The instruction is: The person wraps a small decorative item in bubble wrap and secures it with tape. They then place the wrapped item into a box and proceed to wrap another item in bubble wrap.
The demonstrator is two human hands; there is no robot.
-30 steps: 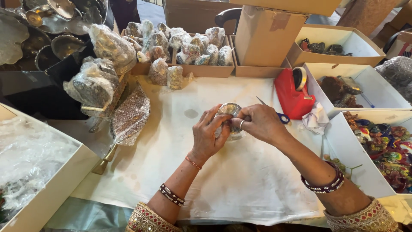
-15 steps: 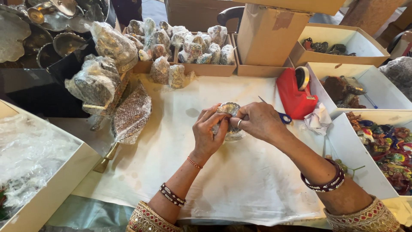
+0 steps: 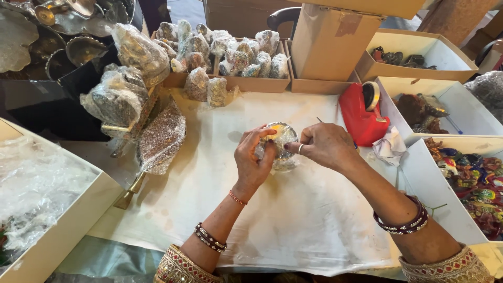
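Note:
Both of my hands meet over the middle of a white cloth (image 3: pixel 293 220). My left hand (image 3: pixel 253 160) grips a small round silvery item wrapped in clear plastic (image 3: pixel 282 142); a bit of yellow shows at its top. My right hand (image 3: pixel 325 147) pinches the wrapping on the item's right side, a ring on one finger. The underside of the item is hidden by my fingers.
A red tape dispenser (image 3: pixel 360 116) and crumpled paper (image 3: pixel 389 147) lie to the right. White boxes (image 3: pixel 419 173) hold colourful trinkets. A cardboard tray (image 3: pixel 251 83) of wrapped pieces stands behind, larger wrapped metal pieces (image 3: pixel 131 99) at left, a plastic-lined box (image 3: pixel 57 230) near left.
My hands stay in the same spot; the fingers have shifted slightly around the wrapped item. The view has tilted down a little.

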